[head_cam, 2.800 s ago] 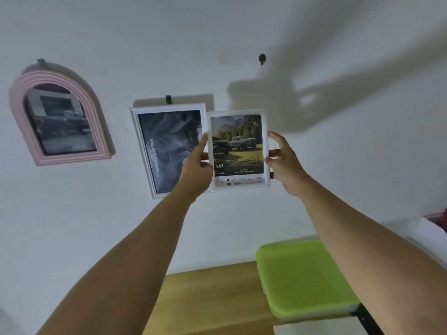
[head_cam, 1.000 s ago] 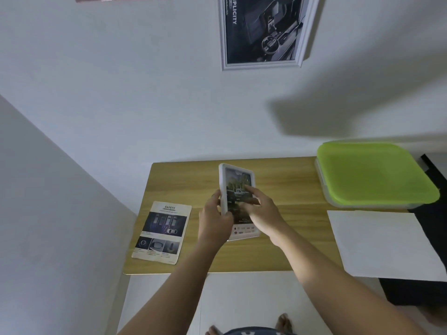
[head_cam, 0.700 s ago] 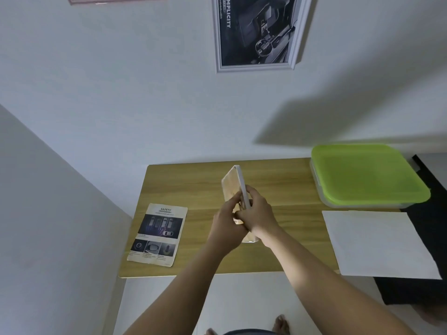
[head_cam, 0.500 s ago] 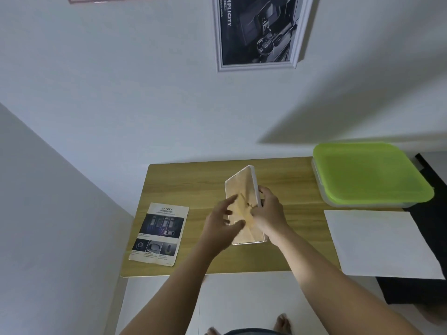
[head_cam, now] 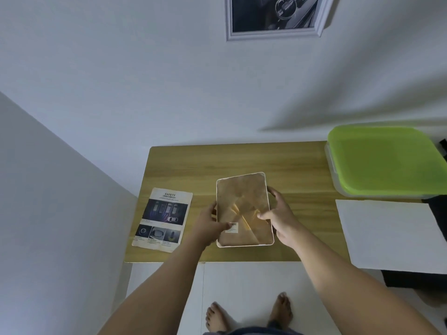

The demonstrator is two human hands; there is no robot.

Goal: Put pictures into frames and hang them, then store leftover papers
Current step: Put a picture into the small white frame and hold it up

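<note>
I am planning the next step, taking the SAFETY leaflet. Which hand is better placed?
Left. The left hand grips the left edge of the frame, on the side where the leaflet lies; the right hand holds the far edge and would likely cross over the frame.

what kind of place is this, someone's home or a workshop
Likely a room in a home: a framed picture hangs on the wall above a small wooden table, and the person's feet are bare.

- We hold a frame (head_cam: 243, 201) back-up over the middle of the table (head_cam: 229, 160), left hand (head_cam: 208, 228) at its left edge, right hand (head_cam: 283, 221) at its right.
- On the table, a leaflet (head_cam: 163, 222) lies to the left and a sheet (head_cam: 391, 235) to the right.
- A box (head_cam: 384, 163) sits behind the sheet.
- A wall picture (head_cam: 273, 18) hangs above.
</note>
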